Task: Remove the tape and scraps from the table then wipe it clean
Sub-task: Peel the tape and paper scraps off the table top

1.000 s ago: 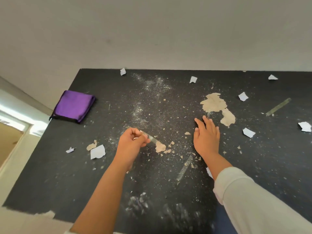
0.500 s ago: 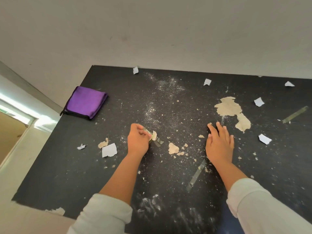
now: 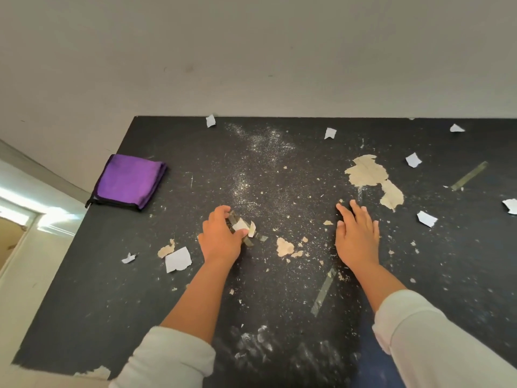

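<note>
Tape strip (image 3: 246,229): clear, glossy, crumpled into a loose wad, with a pale beige flake and a bit of white paper stuck to it; one end trails down toward the table surface at centre-left. Left hand (image 3: 219,239) has fingers and thumb curled round the wad, pinching it just above the tabletop. Right hand (image 3: 356,236) lies flat, palm down, fingers straight and slightly spread, pressing on the table to the right of the wad, holding nothing. Table (image 3: 112,303): matte black, finely speckled, dusted with white powder in a band running from the far edge toward the centre, smeared white patches near the front edge. Second tape strip (image 3: 323,292): flat, translucent, narrow, stuck diagonally just near the right wrist. Third tape strip (image 3: 470,175): same kind, flat, diagonal, well off to the far right. Large beige patch (image 3: 369,173): irregular, ragged-edged, matte, lying flat just beyond the right fingertips; whether loose or bonded, cannot tell. Smaller beige flake (image 3: 284,247) between the two hands, crumbs around it. Torn white paper scraps scattered: largest (image 3: 178,259) left of the left wrist, others (image 3: 426,219) to the right and along the far edge (image 3: 210,120). Purple cloth (image 3: 128,180): folded square, soft nap, dark trim, overhanging the left table edge. Both sleeves (image 3: 436,345) white, soft fabric.
</note>
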